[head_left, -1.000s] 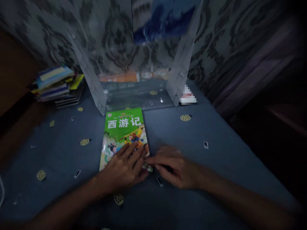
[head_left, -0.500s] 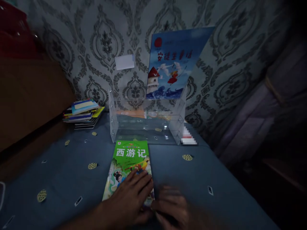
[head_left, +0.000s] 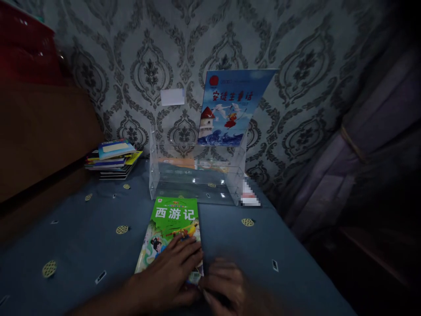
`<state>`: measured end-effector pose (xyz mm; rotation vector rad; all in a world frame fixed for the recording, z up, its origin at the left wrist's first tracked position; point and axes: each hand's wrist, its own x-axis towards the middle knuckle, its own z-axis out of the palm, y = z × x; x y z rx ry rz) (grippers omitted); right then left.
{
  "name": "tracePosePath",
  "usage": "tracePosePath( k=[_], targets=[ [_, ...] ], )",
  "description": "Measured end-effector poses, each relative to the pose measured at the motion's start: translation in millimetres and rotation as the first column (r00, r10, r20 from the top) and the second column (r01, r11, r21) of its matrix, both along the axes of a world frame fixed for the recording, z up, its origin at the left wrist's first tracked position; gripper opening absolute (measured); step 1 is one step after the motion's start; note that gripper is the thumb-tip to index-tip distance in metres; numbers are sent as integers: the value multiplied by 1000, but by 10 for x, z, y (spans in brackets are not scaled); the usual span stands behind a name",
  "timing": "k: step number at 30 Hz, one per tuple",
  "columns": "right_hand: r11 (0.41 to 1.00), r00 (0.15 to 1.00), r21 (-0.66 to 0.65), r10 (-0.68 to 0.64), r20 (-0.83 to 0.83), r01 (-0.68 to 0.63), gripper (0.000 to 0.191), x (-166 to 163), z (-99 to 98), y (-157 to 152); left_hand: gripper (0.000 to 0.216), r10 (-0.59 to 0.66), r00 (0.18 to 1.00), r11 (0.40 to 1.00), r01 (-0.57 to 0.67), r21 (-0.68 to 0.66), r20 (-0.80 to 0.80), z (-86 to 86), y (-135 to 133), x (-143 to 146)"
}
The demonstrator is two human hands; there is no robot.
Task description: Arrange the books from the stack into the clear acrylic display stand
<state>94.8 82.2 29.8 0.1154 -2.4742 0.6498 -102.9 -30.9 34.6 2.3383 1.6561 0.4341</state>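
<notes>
A green-topped children's book [head_left: 177, 214] with white title characters lies face up on the blue patterned cloth, before a clear acrylic rack. My left hand [head_left: 174, 267] rests flat on its lower cover, fingers stretched out and pointing up to the right. At the book's lower right corner is my right hand [head_left: 225, 283], blurred, with its fingers curled together and their tips at the corner. Whether they pinch the page edge or something small is hidden. A blue picture book [head_left: 230, 109] leans upright in the top right of the acrylic rack [head_left: 194, 191].
A stack of books [head_left: 113, 160] stands at the back left, beside a brown box-like piece [head_left: 42, 136] with a red bag [head_left: 29, 48] above it. A white card [head_left: 173, 97] is on the patterned wall. A tied curtain [head_left: 329, 175] hangs at the right.
The view has tilted and shifted slightly, so the rack and blue book appear lower and further left. Both hands keep their places at the green book.
</notes>
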Motion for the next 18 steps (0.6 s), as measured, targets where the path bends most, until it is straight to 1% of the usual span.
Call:
tracePosePath(
  k=[6, 12, 18],
  targets=[
    [1000, 1000, -12, 17, -19, -17, 19, -16, 27, -8, 70, 9, 999, 1000, -10, -23, -34, 17, 14, 19],
    [999, 999, 16, 32, 11, -32, 18, -20, 30, 6, 71, 4, 999, 1000, -4, 12, -41, -3, 11, 28],
    [999, 999, 17, 33, 31, -34, 17, -13, 17, 26, 70, 1, 998, 999, 2, 44, -62, -23, 6, 19]
  ],
)
